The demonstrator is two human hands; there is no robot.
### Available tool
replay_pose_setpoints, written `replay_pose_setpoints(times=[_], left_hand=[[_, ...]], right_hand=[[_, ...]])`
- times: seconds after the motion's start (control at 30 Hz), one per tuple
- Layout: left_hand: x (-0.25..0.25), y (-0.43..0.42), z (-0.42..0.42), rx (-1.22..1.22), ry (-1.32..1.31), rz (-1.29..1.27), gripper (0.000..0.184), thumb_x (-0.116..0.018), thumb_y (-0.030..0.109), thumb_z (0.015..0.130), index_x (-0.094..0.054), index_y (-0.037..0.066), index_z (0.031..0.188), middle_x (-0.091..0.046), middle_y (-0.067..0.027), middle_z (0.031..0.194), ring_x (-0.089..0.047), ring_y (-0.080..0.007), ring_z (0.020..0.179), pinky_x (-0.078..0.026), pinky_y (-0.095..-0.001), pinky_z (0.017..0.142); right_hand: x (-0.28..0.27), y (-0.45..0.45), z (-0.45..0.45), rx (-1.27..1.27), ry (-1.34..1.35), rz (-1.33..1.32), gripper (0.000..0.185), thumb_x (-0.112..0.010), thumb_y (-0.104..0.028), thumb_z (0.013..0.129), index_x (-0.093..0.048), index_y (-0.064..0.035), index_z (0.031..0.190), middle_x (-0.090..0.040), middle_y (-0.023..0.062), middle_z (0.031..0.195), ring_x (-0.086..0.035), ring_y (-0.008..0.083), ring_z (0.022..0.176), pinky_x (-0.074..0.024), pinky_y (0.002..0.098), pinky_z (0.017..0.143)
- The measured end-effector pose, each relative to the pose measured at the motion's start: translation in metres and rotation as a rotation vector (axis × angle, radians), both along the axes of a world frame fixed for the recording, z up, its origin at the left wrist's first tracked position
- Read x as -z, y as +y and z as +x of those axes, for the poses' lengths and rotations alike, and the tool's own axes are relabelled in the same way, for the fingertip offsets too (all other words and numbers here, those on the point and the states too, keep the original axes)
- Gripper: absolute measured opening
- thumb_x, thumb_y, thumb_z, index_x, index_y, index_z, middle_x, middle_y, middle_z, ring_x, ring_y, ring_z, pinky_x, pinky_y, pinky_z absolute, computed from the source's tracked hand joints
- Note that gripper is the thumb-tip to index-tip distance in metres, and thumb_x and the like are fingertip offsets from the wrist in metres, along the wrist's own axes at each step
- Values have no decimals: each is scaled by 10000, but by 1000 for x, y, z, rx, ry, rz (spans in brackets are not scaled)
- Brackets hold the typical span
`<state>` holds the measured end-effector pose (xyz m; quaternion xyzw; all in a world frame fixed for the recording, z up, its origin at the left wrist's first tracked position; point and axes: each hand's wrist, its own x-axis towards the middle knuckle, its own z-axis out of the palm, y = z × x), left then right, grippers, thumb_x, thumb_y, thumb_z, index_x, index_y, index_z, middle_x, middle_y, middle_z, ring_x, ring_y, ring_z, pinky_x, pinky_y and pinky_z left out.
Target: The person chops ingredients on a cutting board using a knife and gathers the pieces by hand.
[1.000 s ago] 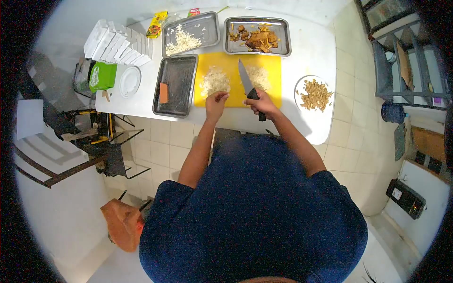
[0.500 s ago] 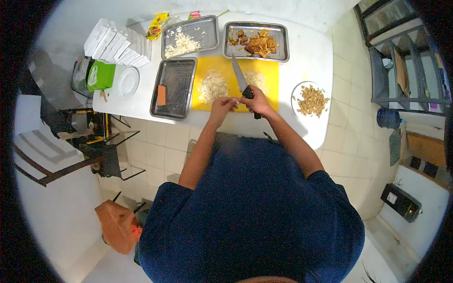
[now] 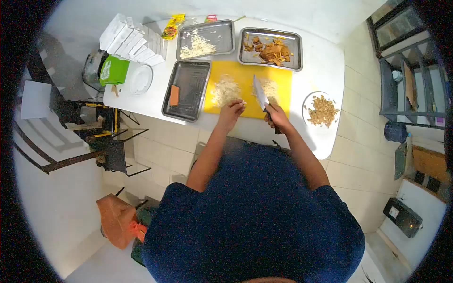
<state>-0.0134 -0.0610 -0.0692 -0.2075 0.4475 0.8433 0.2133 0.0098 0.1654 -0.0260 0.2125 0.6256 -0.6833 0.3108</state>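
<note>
My right hand (image 3: 277, 118) grips a kitchen knife (image 3: 259, 90) by its black handle. Its broad blade points away from me, over the near-left side of a pale chopped pile (image 3: 270, 89) on the yellow cutting board (image 3: 248, 70). My left hand (image 3: 232, 112) is at the board's near edge, just below a second pale chopped pile (image 3: 226, 90). Its fingers are pinched together, and a tiny pale spot shows at the tips; I cannot make out what it is.
Behind the board stand a tray of white pieces (image 3: 197, 45) and a tray of browned food (image 3: 273, 51). A dark tray (image 3: 185, 99) with an orange block lies left. On the right is a plate of brown strips (image 3: 322, 111). Stacked white boxes (image 3: 130, 40) stand far left.
My hands have moved apart, the right one taking the knife away from the left. The blade now lies lower, over the right pile. The whole view has shifted slightly.
</note>
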Motion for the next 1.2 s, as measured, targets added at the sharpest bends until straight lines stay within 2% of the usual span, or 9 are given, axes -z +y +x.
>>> replay_pose_setpoints(times=[0.1, 0.2, 0.4, 0.57, 0.7, 0.9, 1.0, 1.1, 1.2], left_hand=[[-14, 5, -11, 56, 117, -198, 212, -650, 44, 878, -609, -7, 1079, -654, -84, 987, -637, -167, 881, -540, -257, 768], [-23, 11, -22, -6, 118, -123, 197, -660, 50, 869, -615, 12, 1056, -653, -72, 963, -634, -160, 862, -539, -268, 755], [-28, 13, -33, 17, 144, -57, 213, -649, 46, 871, -586, 60, 1074, -647, -57, 948, -631, -159, 835, -537, -293, 742], [-42, 3, -32, -11, 59, 186, 201, -620, 39, 887, -572, 64, 1080, -641, -54, 918, -628, -163, 816, -534, -290, 731], [-22, 0, -28, 42, -3, 227, 176, -592, 40, 905, -578, 58, 1080, -642, -57, 914, -627, -162, 816, -534, -289, 736], [14, 10, -16, -14, -121, 84, 179, -569, 26, 910, -576, 21, 1089, -652, -86, 954, -635, -178, 841, -531, -273, 757], [42, 12, -17, -51, -130, 68, 185, -583, -3, 891, -582, 11, 1076, -653, -95, 957, -641, -181, 843, -536, -271, 753], [66, 16, -19, -81, -122, 41, 272, -624, 6, 881, -568, -18, 1146, -643, -120, 1044, -648, -213, 948, -552, -282, 838], [77, 22, -19, -15, -10, -69, 283, -661, 19, 856, -596, -8, 1130, -651, -112, 1035, -651, -217, 915, -547, -277, 799]], right_hand=[[-7, 5, 10, -17, -55, -153, 363, -489, -427, 975, -522, -65, 973, -532, 55, 636, -401, 97, 389, -308, 254, 346], [-18, 6, 19, -1, -27, -287, 369, -483, -423, 978, -520, -55, 967, -530, 47, 628, -399, 93, 378, -307, 244, 339], [-32, 7, 28, -94, 45, -240, 337, -449, -384, 997, -517, -55, 965, -508, 23, 601, -390, 89, 361, -314, 243, 338], [-25, 8, 33, -88, 127, -190, 309, -470, -380, 993, -507, -82, 917, -462, 6, 560, -386, 98, 371, -311, 263, 345], [-27, 12, 33, -73, 145, -120, 305, -486, -367, 990, -509, -79, 892, -439, -2, 538, -388, 103, 377, -313, 273, 348], [-7, 18, 36, -88, 163, -36, 308, -502, -367, 983, -523, -71, 897, -433, -6, 539, -393, 100, 381, -322, 277, 349], [11, 19, 42, -78, 164, 24, 290, -517, -356, 976, -528, -75, 902, -438, -6, 551, -400, 96, 388, -336, 280, 354], [17, 16, 49, -76, 113, 58, 270, -531, -334, 971, -534, -71, 915, -449, -3, 565, -413, 99, 398, -353, 280, 362], [23, 13, 55, -105, 140, 131, 271, -544, -332, 963, -541, -63, 928, -461, 3, 576, -420, 105, 406, -358, 285, 366]])
